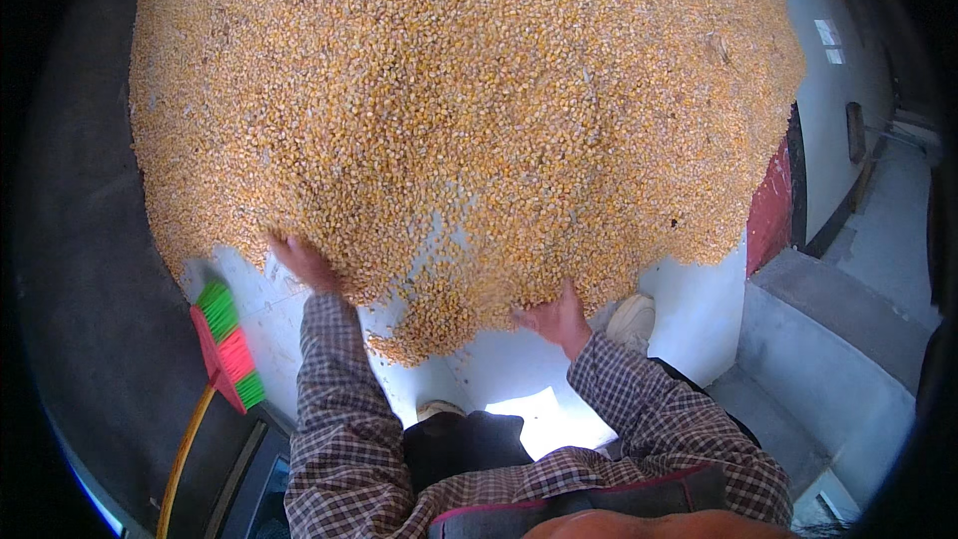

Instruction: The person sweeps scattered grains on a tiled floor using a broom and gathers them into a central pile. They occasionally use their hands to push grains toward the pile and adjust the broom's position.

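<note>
Loose corn kernels [479, 112] lie spread in a wide layer over a pale tiled floor [262, 322]. At the layer's near left edge, my left hand [305, 262] touches the kernels, its thumb and fingers apart and slightly blurred. My right hand [555, 317] is at the near edge to the right, thumb raised, its blurred fingertips pointing left at the corn; whether it holds any kernels cannot be told. A small heap of kernels [430, 326] lies between my two hands, with patches of bare floor behind it. Both sleeves are checked cloth.
A broom [221, 348] with green and red bristles leans at the left by the dark wall [75, 202]. My shoes [632, 318] stand near the corn's edge. A grey concrete step [823, 329] and a dark red panel [771, 209] are at the right.
</note>
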Demonstrator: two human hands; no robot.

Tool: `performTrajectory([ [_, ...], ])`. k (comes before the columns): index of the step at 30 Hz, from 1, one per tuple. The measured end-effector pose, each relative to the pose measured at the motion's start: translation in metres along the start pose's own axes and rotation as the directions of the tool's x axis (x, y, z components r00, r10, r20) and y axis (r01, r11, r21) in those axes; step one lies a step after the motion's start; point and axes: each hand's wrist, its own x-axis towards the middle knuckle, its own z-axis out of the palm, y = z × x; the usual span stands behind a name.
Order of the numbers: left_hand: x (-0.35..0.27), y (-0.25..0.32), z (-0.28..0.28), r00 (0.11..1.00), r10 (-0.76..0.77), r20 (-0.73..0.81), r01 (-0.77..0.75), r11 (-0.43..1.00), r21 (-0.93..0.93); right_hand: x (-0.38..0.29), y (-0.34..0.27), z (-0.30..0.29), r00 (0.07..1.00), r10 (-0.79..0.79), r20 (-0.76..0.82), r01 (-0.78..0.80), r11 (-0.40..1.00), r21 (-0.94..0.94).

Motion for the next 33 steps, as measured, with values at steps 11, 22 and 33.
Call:
performTrajectory([
  [11,-0.057,0.243,0.234,0.956,-0.123,0.266,0.207,0.925,-0.318,0.028,-0.132,0.232,0.821,-0.514,0.248,0.543,0.838,-0.06],
  [22,-0.306,0.134,0.058,-0.474,0.388,0.79,-0.642,0.461,-0.612,-0.032,-0.02,-0.072,0.303,-0.934,0.187,0.182,-0.136,-0.974],
  [33,-0.246,0.201,0.225,-0.403,-0.317,0.858,-0.868,0.43,-0.249,0.094,-0.117,-0.018,0.376,-0.922,0.09,0.062,-0.072,-0.996],
])
